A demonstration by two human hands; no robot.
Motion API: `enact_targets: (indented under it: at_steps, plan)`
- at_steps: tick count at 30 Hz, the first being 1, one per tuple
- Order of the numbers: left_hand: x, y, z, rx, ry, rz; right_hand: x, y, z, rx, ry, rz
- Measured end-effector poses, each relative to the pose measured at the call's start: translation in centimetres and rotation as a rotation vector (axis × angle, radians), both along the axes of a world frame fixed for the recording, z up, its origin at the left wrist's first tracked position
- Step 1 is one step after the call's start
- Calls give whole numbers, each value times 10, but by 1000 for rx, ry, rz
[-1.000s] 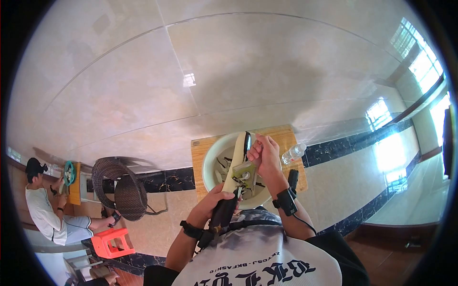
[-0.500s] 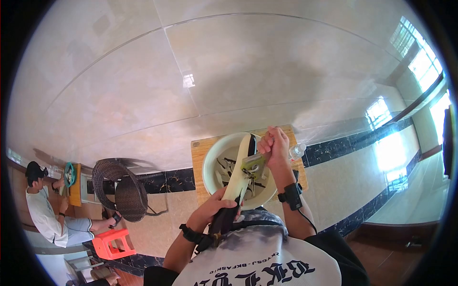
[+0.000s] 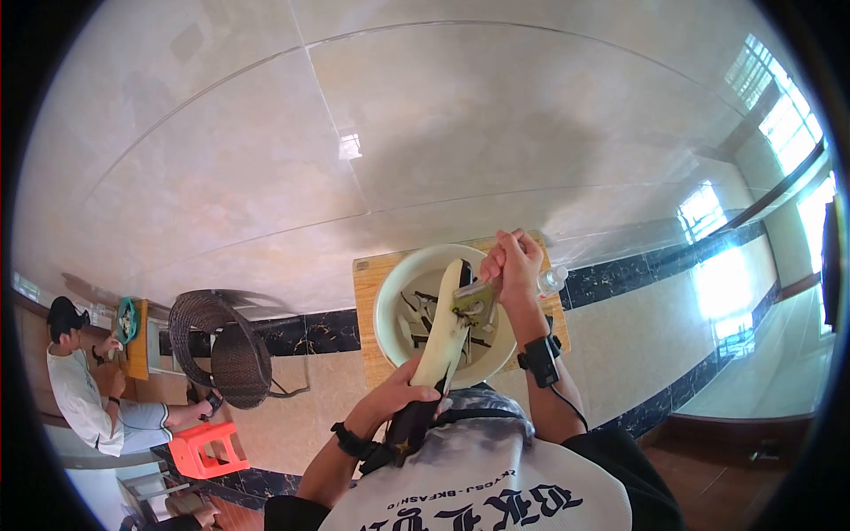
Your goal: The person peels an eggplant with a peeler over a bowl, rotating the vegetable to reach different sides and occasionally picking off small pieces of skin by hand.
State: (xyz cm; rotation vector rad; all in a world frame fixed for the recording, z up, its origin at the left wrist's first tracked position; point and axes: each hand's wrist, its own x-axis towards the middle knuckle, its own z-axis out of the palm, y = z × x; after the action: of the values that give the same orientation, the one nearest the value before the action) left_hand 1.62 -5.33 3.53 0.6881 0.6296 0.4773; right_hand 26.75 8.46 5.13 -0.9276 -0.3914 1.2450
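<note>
A long, partly peeled eggplant (image 3: 436, 351) slants over a white basin (image 3: 384, 310), its flesh pale, with dark skin at both ends. My left hand (image 3: 397, 390) is wrapped round its lower part. In my right hand (image 3: 518, 262), closed in a fist, is the handle of a peeler (image 3: 473, 302), whose greenish head lies at the eggplant's right side. Several dark strips of peel (image 3: 409, 303) rest inside the basin.
The basin stands on a wooden table (image 3: 366, 279) against the wall. A clear bottle (image 3: 551, 280) is at its right. Further left are a dark wicker chair (image 3: 241, 367), a red stool (image 3: 209, 450) and a seated person (image 3: 84, 389) beside a small table (image 3: 138, 345) with a green basin.
The eggplant has tilted slightly and its top end has shifted a little left and down. The peeler has turned a little. At the left, the other person's hands have moved.
</note>
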Motion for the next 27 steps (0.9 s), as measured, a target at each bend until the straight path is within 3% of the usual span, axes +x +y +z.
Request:
enact_targets:
  at_steps: [7,16,19,22,25,27]
  plan:
    - [-2,-6,2,35,-1,-22,9,6,1,12,15,-36]
    - [-17,-16,-3,-31,38,20,30,26,-25,163,-25,-273]
    - [-19,-10,0,-57,71,110,32,19,-36,149,-464,-98]
    - [-22,-4,-5,-86,49,164,3,1,-28,29,-712,300]
    - [-20,7,-4,-33,30,135,-21,-14,-22,61,-420,595]
    - [-17,11,2,-12,61,106,-28,-16,-31,45,-350,659]
